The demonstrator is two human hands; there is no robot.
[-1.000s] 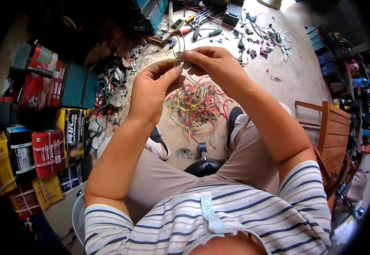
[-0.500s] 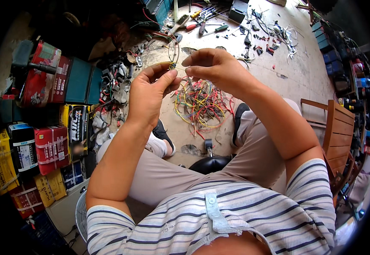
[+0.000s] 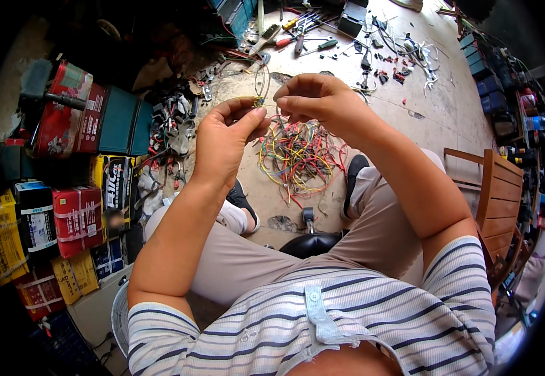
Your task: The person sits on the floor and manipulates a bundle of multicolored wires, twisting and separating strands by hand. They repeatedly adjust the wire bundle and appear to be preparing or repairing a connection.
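Note:
My left hand [image 3: 225, 135] is closed, with a small bundle of thin electrical wires [image 3: 260, 100] pinched between thumb and forefinger. A yellow wire lies along the forefinger, and a thin loop rises above the fingertips. Just to the right, my right hand [image 3: 316, 100] has its thumb and forefinger close together, a short gap from the bundle. Whatever it may be gripping is too fine to make out. Below both hands, a tangled heap of red, yellow and dark wires [image 3: 300, 153] lies on the floor between my shoes.
Screwdrivers [image 3: 325, 45] and a brush [image 3: 266, 39] lie at the far side, near scattered scraps [image 3: 401, 75]. Boxes [image 3: 77, 219] are stacked at the left, beside loose parts [image 3: 172, 131]. A wooden chair [image 3: 501, 194] stands at the right. A black seat [image 3: 310, 244] shows between my legs.
My right thumb and forefinger, apart before, have come closer together, and that hand has shifted slightly right. My left hand keeps its pinch on the wires, moving a little down and right.

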